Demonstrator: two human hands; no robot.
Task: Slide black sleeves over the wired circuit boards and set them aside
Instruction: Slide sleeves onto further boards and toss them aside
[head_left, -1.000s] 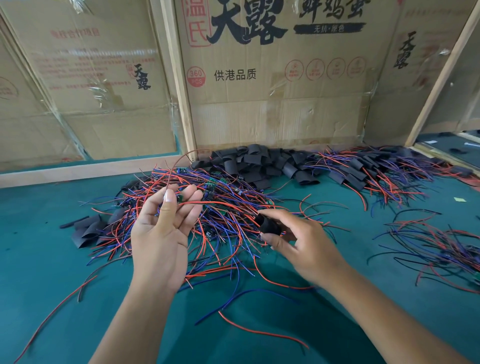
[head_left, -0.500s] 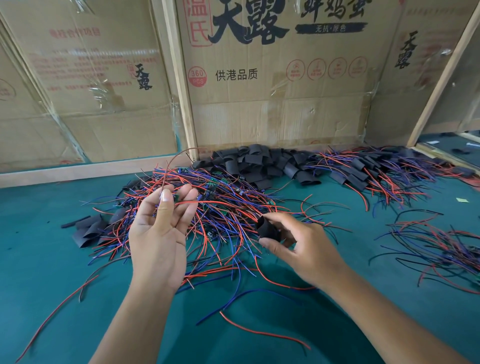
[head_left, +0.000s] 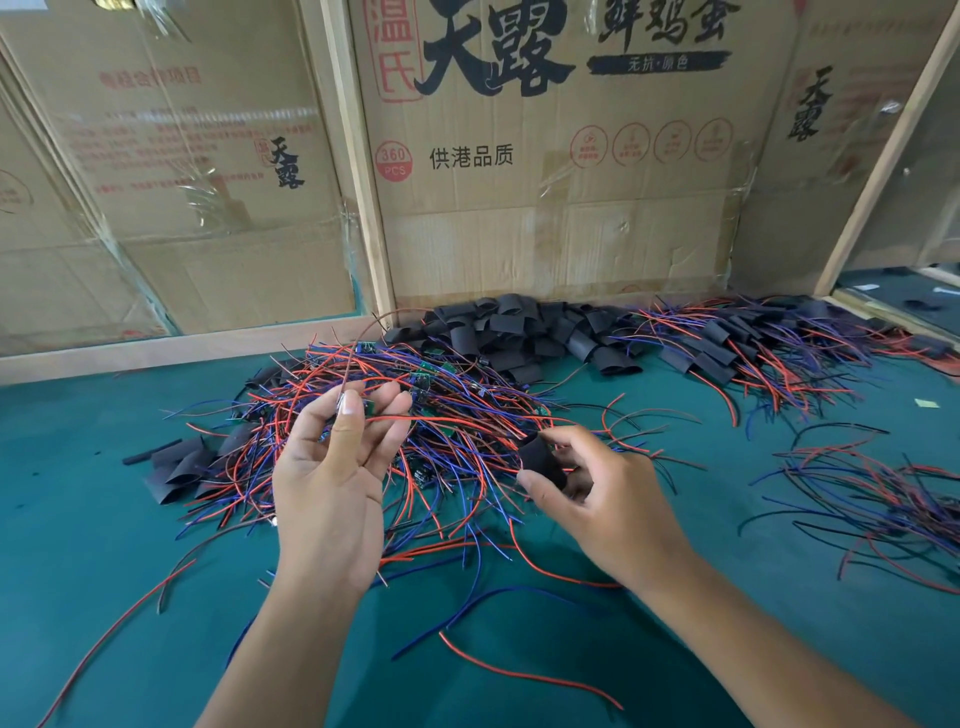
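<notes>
Black sleeve (head_left: 540, 460) sits pinched in the right hand (head_left: 602, 499), its open mouth facing left. Left hand (head_left: 332, 467), just beside it, pinches a wired circuit board (head_left: 368, 408) whose red wire (head_left: 447, 417) runs rightward toward that mouth, above the table (head_left: 78, 519).

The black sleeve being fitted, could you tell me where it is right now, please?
In the head view, the sleeve is pinched in the right hand, right of centre, just in front of the wire pile and right of the left hand.
</notes>
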